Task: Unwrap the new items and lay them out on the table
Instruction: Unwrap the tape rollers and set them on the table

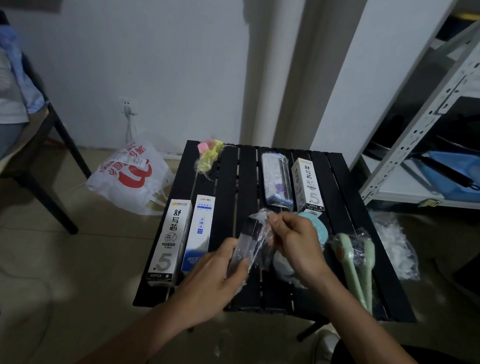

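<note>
Item, dark oblong in crinkled clear film, over near middle of table: left hand curled round lower end, right hand pinching film at top. Black slats show between left boxes and right packets.

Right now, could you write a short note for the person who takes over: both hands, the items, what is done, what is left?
Left hand grips the dark item low; right hand pinches its clear wrap at the top.
Laid on the table: white boxes, teal round item.
Left: finish this wrap; pink-yellow pack, blue pack and green utensils are still in plastic.
</note>
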`<state>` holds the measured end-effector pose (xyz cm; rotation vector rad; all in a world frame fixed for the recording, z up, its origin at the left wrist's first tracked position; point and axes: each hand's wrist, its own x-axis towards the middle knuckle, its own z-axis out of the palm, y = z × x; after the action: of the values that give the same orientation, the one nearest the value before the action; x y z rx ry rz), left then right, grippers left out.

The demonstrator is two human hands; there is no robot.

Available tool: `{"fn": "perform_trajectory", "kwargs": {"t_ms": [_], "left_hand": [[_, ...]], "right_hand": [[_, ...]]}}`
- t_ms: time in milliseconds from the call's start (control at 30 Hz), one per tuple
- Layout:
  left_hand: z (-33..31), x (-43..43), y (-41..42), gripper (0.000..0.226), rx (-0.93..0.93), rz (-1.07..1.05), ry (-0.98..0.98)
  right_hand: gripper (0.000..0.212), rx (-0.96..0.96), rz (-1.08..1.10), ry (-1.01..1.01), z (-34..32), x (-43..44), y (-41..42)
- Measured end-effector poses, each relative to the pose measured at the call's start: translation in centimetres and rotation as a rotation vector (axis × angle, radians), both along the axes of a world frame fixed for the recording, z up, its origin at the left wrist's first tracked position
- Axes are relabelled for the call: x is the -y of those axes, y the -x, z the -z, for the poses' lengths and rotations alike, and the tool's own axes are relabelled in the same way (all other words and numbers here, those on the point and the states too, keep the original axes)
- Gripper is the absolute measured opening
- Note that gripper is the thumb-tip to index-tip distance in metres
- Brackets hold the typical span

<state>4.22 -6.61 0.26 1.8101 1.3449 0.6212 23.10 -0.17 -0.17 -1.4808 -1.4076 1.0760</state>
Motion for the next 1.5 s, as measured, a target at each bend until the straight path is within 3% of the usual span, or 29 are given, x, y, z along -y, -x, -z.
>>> {"fn": "perform_trajectory", "kwargs": {"t_ms": [133,267,433,833,967,1067,1133,1267,1367,1500], "left_hand": [[-0.1,0.1,-0.1,0.01,-0.006,-0.022,0.066],[0.4,0.2,0.1,0.02,-0.056,-0.054,0.068],[0.8,0.0,0.0,0.042,0.173,-0.146,0.113],[-0.2,-0.2,-0.7,0.041,0.541,-0.27,0.259],[0.0,-0.4,-0.1,0.044,0.558,-0.3,0.265],[-0.1,-0.2,-0.3,0.046,0.6,-0.28,0.296],[-0.3,-0.1,-0.5,0.047,0.607,-0.273,0.301],[-0.2,-0.1,-0.6,0.05,0.591,-0.277,0.3],[-0.2,0.0,-0.6,0.051,0.579,-0.259,0.297],[-0.1,-0.3,-0.2,0.062,0.553,-0.289,0.24]], "right_hand": [[0.038,-0.206,-0.097,0.179,-1.1,0.0,0.2],[0.034,-0.213,-0.227,0.204,-1.8,0.6,0.6],[0.042,-0.205,-0.358,0.139,-1.2,1.3,1.3],[0.052,-0.418,-0.351,0.182,-2.4,0.5,0.0],[0.037,-0.395,-0.47,0.279,-3.4,1.1,-0.7],[0.051,-0.33,-0.451,0.207,-3.1,0.9,-0.9],[0.047,-0.305,-0.432,0.186,-2.8,1.2,-0.6],[0.033,-0.11,-0.483,0.166,-1.8,2.5,1.0],[0.028,-0.151,-0.452,0.078,-1.4,2.7,1.8],[0.037,-0.145,-0.461,0.105,-1.9,2.5,0.8]]}}
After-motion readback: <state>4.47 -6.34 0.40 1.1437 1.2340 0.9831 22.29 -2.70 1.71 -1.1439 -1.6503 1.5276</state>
